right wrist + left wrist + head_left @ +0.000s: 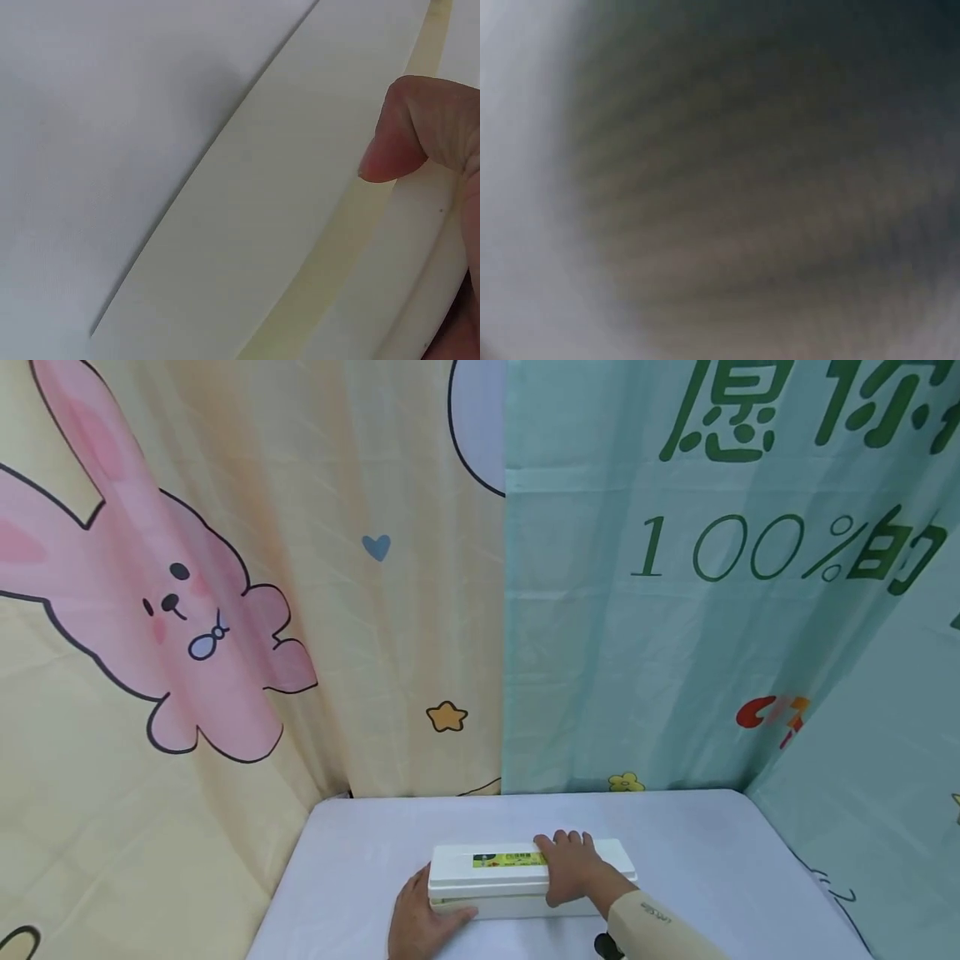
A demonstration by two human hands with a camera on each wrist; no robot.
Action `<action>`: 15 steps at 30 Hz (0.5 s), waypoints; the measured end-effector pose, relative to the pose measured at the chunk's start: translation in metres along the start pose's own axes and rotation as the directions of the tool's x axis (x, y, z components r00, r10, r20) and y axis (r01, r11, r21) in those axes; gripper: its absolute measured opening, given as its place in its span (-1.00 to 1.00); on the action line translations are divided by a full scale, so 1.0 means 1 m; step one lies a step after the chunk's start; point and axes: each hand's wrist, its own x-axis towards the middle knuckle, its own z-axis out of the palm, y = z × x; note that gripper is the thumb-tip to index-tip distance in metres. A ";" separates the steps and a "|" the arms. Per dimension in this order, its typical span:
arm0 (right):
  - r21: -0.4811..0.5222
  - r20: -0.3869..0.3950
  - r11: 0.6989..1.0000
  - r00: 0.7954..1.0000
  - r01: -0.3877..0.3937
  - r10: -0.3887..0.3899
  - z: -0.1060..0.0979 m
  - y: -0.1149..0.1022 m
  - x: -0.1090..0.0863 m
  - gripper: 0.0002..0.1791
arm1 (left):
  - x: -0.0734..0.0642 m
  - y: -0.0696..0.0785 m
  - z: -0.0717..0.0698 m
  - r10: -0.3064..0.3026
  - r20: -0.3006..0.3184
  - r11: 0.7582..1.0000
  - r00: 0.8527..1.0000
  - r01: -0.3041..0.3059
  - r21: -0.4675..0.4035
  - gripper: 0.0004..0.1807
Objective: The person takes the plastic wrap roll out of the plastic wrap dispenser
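A long white box (517, 907) with a white lid (457, 853) lies on the table near its front; a green and yellow label (491, 860) is on the lid. My left hand (422, 917) holds the box's left end, thumb along the front side. Across the lid, right of the label, my right hand (573, 870) grips it, fingers over the top and thumb at the front. In the right wrist view, that thumb (412, 131) presses at the lid's edge, where a pale yellow strip (337, 240) shows above the box wall. The left wrist view is only dark blur.
The table (360, 839) has a white cover. Cream and green printed curtains (585, 652) hang behind it and at both sides. A small black object (606, 945) shows beside the right sleeve.
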 end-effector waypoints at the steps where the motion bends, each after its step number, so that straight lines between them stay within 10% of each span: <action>1: 0.007 0.003 1.000 1.000 0.000 0.000 0.000 0.002 0.001 0.02 | 0.000 0.001 0.000 -0.002 0.003 1.000 1.000 0.002 -0.005 0.27; 15: -0.068 -0.169 0.995 0.982 0.076 -0.087 -0.004 0.006 -0.004 0.01 | 0.000 0.000 0.001 0.032 -0.025 0.999 0.999 -0.031 0.025 0.22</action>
